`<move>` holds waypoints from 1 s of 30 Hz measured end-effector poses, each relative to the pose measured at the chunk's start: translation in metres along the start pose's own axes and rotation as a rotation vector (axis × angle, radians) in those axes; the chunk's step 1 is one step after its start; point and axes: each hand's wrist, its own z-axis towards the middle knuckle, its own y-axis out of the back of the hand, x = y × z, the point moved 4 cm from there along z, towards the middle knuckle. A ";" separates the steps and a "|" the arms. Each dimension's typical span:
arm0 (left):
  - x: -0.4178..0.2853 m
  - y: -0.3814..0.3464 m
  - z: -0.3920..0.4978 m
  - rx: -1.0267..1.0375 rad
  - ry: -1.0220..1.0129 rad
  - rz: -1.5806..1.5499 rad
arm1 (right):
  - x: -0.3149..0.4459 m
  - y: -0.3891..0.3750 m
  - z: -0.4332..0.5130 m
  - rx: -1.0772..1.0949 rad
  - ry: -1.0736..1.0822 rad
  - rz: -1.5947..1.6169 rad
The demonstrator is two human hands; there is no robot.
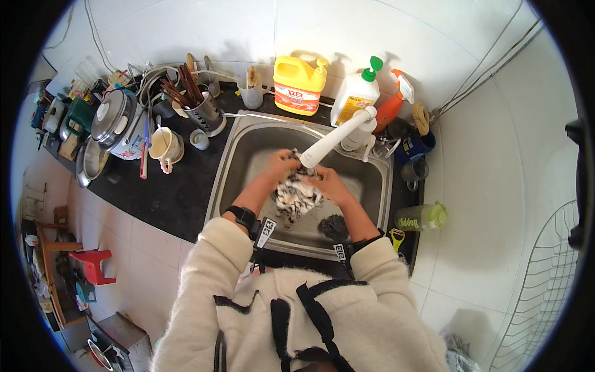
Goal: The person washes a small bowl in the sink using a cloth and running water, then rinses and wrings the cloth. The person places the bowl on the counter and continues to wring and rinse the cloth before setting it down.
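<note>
Both my hands are inside the stainless steel sink, under the spout of a white faucet. My left hand grips the upper left of a crumpled black-and-white patterned cloth. On the cloth's right side, my right hand has its fingers closed on the fabric. The cloth hangs in loose folds below my hands. A dark scouring pad lies on the sink bottom near my right wrist. Whether water is running from the spout is hard to tell.
Behind the sink stand a yellow detergent jug, a white pump bottle and an orange spray bottle. To the left are a chopstick holder, a mug and a lidded pot. A green-lidded bottle lies at right.
</note>
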 end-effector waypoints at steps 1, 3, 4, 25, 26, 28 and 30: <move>0.005 0.008 0.000 -0.062 0.041 -0.046 | -0.006 0.007 0.000 -0.103 -0.124 -0.065; 0.015 0.021 0.000 -0.235 0.051 -0.147 | -0.007 0.008 0.000 -0.149 -0.043 0.274; 0.025 0.019 -0.003 -0.172 0.126 -0.275 | -0.010 0.008 0.001 -0.182 -0.057 0.425; 0.092 -0.026 0.025 -0.186 0.267 -1.262 | -0.060 0.030 0.004 -0.655 -0.248 0.716; 0.089 -0.027 0.025 -0.218 0.252 -1.285 | -0.058 0.015 0.006 -0.553 -0.193 0.704; 0.083 -0.025 0.021 -0.214 0.229 -1.255 | -0.044 -0.025 0.005 -0.497 0.086 0.093; 0.085 -0.021 0.011 -0.211 0.294 -1.277 | -0.022 -0.062 -0.015 -0.507 0.522 -0.485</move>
